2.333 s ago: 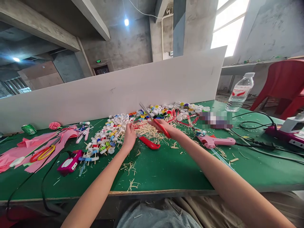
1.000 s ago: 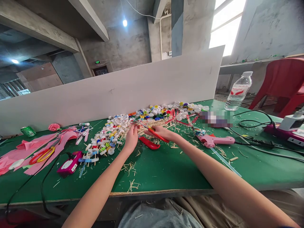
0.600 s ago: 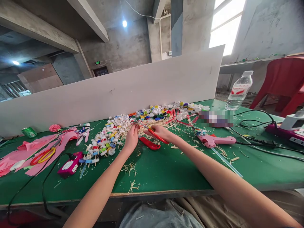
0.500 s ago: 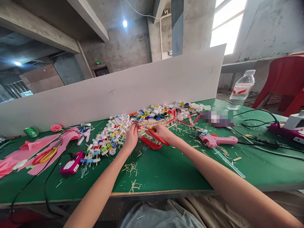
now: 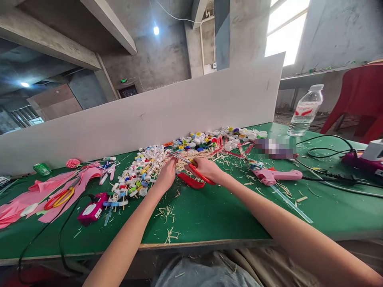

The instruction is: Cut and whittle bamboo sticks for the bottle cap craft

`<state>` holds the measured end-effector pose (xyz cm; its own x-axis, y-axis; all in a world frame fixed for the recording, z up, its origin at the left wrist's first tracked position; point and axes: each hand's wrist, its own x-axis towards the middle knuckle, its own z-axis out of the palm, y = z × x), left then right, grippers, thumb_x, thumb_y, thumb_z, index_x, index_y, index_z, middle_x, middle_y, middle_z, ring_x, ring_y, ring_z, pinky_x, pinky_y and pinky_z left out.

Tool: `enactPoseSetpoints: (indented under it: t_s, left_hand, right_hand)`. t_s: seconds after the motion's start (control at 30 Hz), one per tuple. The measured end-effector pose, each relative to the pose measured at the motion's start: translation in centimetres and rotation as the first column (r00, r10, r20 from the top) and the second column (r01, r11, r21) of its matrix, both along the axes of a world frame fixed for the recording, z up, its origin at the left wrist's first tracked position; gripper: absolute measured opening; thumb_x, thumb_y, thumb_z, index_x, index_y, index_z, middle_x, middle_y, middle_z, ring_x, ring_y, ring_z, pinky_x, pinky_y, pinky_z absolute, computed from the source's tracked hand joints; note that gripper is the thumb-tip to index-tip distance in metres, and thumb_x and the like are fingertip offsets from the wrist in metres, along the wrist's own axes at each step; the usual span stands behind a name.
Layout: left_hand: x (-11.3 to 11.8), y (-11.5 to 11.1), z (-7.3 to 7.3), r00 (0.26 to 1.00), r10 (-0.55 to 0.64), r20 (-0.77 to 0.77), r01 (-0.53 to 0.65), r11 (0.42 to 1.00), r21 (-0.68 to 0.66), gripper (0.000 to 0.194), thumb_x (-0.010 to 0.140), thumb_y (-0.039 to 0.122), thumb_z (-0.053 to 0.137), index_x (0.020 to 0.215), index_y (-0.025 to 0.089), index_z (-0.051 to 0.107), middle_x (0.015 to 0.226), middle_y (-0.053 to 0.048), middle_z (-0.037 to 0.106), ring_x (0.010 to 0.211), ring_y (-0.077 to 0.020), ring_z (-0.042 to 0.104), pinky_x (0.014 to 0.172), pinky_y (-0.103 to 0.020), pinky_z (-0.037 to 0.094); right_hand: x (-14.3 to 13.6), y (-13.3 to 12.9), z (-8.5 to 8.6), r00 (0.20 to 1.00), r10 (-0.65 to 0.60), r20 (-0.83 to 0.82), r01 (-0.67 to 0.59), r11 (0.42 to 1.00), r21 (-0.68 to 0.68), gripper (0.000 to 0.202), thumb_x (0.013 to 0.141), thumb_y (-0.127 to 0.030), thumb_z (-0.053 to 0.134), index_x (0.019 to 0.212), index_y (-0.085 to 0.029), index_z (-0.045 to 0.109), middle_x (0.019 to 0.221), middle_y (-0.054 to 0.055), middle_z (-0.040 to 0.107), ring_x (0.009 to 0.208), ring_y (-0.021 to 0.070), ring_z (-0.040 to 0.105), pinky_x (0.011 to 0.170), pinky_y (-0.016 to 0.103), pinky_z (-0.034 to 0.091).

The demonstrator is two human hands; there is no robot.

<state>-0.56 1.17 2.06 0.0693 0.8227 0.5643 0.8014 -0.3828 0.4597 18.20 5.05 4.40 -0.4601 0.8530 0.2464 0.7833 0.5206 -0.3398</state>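
Note:
My right hand [image 5: 207,169] is closed around the red-orange handles of a pair of scissors [image 5: 198,173], whose blades point forward and left. Close to the blades, my left hand [image 5: 167,173] has its fingers pinched together; what they hold is too small to make out. Beneath and beyond both hands lies a heap of thin wooden sticks [image 5: 196,156]. A pile of bottle caps [image 5: 143,169], many with short stick pieces attached, spreads to the left of my left hand. On the green table [image 5: 209,217], a red curved object [image 5: 190,181] sits just under the scissors.
Loose caps [image 5: 199,139] line the white board [image 5: 179,115] at the back. On the right are a pink glue gun [image 5: 278,176], cables and a water bottle [image 5: 306,111]. Pink paper [image 5: 89,174], yellow-and-red-handled scissors [image 5: 64,198] and a magenta power block [image 5: 93,209] lie left.
The view has shifted slightly. Both hands stay close together above the sticks, with the scissors still in my right hand.

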Motion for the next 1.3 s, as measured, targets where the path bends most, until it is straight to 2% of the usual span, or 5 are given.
enactPoseSetpoints:
  t_s: [0.4, 0.57, 0.83, 1.03, 1.3]
  left_hand:
    - [0.8, 0.1, -0.5, 0.995, 0.005, 0.097, -0.006, 1.000, 0.012, 0.024, 0.097, 0.025, 0.032, 0.102, 0.019, 0.055, 0.089, -0.008, 0.064, 0.087, -0.0193, 0.062, 0.077, -0.032, 0.048]
    - [0.4, 0.2, -0.3, 0.929, 0.223, 0.295, -0.289, 0.935, 0.204, 0.028, 0.098, 0.031, 0.029, 0.110, 0.018, 0.050, 0.107, -0.011, 0.058, 0.100, -0.0205, 0.057, 0.085, -0.036, 0.048]
    - [0.2, -0.9, 1.8, 0.863, 0.335, -0.378, -0.130, 0.870, 0.475, 0.030, 0.093, 0.031, 0.039, 0.088, 0.015, 0.063, 0.092, -0.012, 0.065, 0.097, -0.0259, 0.056, 0.089, -0.038, 0.042]
    - [0.7, -0.8, 2.1, 0.730, 0.483, -0.484, -0.225, 0.838, 0.496, 0.041, 0.090, 0.043, 0.041, 0.076, 0.014, 0.067, 0.074, -0.012, 0.066, 0.077, -0.0260, 0.060, 0.070, -0.036, 0.039]
    - [0.8, -0.8, 2.7, 0.710, 0.461, -0.533, -0.214, 0.861, 0.461, 0.045, 0.089, 0.048, 0.042, 0.071, 0.015, 0.066, 0.072, -0.010, 0.065, 0.073, -0.0240, 0.061, 0.068, -0.034, 0.039]
  right_hand:
    - [0.2, 0.1, 0.8, 0.989, -0.039, 0.144, 0.017, 0.988, 0.151, 0.048, 0.086, -0.059, 0.042, 0.087, -0.018, 0.066, 0.085, 0.011, 0.070, 0.078, 0.0239, 0.065, 0.061, 0.028, 0.037]
    - [0.3, 0.7, 0.5, 0.977, -0.073, 0.198, 0.019, 0.965, 0.261, 0.043, 0.086, -0.051, 0.045, 0.099, -0.014, 0.063, 0.092, 0.014, 0.070, 0.082, 0.0265, 0.065, 0.065, 0.031, 0.040]
    - [-0.1, -0.1, 0.2, 0.960, 0.047, 0.277, -0.158, 0.907, 0.391, 0.030, 0.080, -0.030, 0.053, 0.101, -0.012, 0.062, 0.098, 0.014, 0.068, 0.093, 0.0264, 0.062, 0.073, 0.033, 0.038]
    - [-0.4, -0.4, 0.1, 0.950, 0.091, 0.297, -0.218, 0.877, 0.429, 0.033, 0.080, -0.034, 0.052, 0.101, -0.010, 0.062, 0.099, 0.015, 0.067, 0.093, 0.0275, 0.061, 0.077, 0.035, 0.037]
    - [-0.4, -1.1, 0.5, 0.946, 0.095, 0.310, -0.217, 0.896, 0.388, 0.031, 0.081, -0.032, 0.049, 0.097, -0.010, 0.064, 0.094, 0.016, 0.068, 0.085, 0.0264, 0.063, 0.069, 0.033, 0.036]
